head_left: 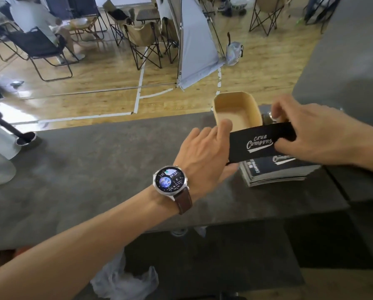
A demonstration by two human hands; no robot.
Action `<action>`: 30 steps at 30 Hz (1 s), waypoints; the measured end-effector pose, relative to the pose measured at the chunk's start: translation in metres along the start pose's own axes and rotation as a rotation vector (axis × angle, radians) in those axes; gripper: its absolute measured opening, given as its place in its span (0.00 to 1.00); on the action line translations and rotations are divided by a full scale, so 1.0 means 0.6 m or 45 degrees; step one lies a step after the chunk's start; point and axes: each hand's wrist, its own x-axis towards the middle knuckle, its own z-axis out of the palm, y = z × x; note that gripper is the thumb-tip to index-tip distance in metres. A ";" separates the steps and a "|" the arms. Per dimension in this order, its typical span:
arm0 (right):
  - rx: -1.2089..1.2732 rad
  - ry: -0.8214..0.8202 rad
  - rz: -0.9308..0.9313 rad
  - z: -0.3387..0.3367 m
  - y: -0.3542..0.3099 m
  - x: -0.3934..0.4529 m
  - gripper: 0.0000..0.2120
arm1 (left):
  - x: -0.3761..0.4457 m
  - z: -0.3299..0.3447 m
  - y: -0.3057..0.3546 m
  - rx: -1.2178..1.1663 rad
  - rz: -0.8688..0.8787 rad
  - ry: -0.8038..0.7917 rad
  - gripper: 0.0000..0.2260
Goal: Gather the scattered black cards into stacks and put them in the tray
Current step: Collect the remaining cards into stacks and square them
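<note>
Both hands grip a bundle of black cards (260, 140) over the bench (94, 161): left hand (205, 148) pinches one end, right hand (300, 135) the other. Thin, slick and bendy, I reckon, so I hold the short edges. Below lies a stack (274, 172); the tray (237, 109) sits just behind.

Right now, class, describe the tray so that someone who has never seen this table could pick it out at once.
Start at the grey table and follow its far edge towards the right. Just beyond the black cards held between the left hand and right hand stands the tray. It is the only tan, round-cornered, open container there, and nothing shows inside it.
</note>
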 end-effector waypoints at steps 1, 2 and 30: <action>-0.008 -0.003 0.003 -0.005 0.024 -0.008 0.18 | 0.012 0.007 0.019 -0.019 0.014 -0.006 0.28; -0.028 -0.001 -0.004 -0.007 0.047 -0.015 0.17 | 0.022 0.017 0.036 -0.029 0.031 -0.023 0.26; -0.302 -0.196 -0.307 0.092 0.149 -0.012 0.27 | 0.060 0.076 0.106 0.056 -0.140 -0.883 0.19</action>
